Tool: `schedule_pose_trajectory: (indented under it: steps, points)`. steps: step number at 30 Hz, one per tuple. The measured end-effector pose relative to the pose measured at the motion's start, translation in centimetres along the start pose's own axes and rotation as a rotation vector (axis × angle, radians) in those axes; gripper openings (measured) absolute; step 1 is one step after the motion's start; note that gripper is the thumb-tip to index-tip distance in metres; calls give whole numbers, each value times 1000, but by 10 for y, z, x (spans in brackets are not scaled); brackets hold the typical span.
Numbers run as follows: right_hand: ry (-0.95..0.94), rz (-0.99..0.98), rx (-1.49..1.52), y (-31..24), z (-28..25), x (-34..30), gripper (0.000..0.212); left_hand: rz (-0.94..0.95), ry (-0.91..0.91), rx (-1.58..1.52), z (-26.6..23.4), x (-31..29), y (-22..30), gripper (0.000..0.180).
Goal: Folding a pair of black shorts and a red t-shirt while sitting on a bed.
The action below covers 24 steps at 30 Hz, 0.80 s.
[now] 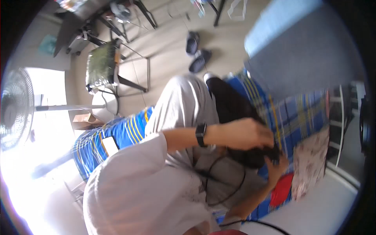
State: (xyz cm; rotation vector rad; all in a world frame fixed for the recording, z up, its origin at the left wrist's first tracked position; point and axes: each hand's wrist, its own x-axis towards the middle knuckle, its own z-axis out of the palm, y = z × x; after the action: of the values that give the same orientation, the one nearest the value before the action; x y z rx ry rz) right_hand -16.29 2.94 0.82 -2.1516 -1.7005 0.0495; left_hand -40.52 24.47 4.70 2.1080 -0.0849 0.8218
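while two hands (248, 134) (279, 166) touch black cloth (233, 103), two slippers (192, 43) (200, 61) lie beyond.

We see a blue plaid sheet (301, 107) with a floral cloth (311, 162) and a red cloth (282, 190) on it. Past the sheet we have dark slippers (199, 61) and a chair (102, 66) on the floor (166, 51); left of the sheet, a fan (17, 109).

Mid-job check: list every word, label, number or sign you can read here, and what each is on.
None can be read.
Black wristband: no legible characters on its face.
Pale shirt: faint dark marks, too blurred.
Phone-like slab: washed out white.
Dark item at the right hand: too dark and blurred to tell.
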Motion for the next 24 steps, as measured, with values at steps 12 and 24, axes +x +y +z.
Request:
schedule_pose_trajectory:
  steps: [12,24]
  points:
    - [753,-514,-116,-92,-109,-50,35,284,163,9,-46,-47,157,29]
    - [-371,-290,277,-163,-169,-119,36,206,-256,-553,-21,-94,176,32]
